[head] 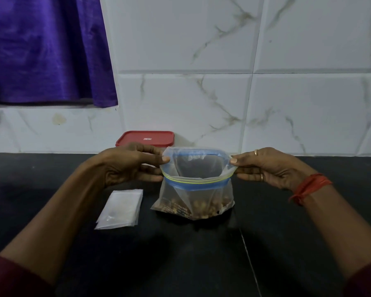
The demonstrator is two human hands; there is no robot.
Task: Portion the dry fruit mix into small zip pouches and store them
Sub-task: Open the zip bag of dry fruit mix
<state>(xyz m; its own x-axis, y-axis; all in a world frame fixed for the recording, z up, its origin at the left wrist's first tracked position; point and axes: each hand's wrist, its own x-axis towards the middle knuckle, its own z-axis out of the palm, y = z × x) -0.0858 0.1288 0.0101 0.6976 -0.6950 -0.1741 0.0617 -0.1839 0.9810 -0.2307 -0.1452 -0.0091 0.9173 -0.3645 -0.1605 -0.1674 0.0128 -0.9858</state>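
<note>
Zip bag (199, 196), head view: clear plastic with a blue and yellow zip strip. It stands upright on the black counter (180, 254), near the middle, just in front of the person.
Bag direction: the base sits on the counter and the mouth points up, held open in a wide oval. The long axis of the mouth runs left to right between the two hands.
Dry fruit mix (204, 207): brownish pieces lie in the bottom of the bag, seen through the plastic.
Left hand (126, 166): thumb and fingers pinch the left end of the bag's rim, with the thumb on top.
Right hand (270, 168): thumb and fingers pinch the right end of the rim. There are rings (256, 152) on two fingers and a red thread (308, 185) round the wrist.
Small zip pouches (121, 207): a flat stack of clear pouches lies on the counter, just left of the bag and not touching it. Its long axis runs away from the person, with the far end leaning slightly right.
Red lid (145, 138): it sits on a box against the wall, behind the left hand. The box itself is mostly hidden.
Wall (287, 93): white tiles with a marble pattern rise behind the counter.
Purple cloth (45, 50): it hangs at the upper left, in front of the wall.
Sleeves (9, 277): dark maroon, at the lower corners of the view.
</note>
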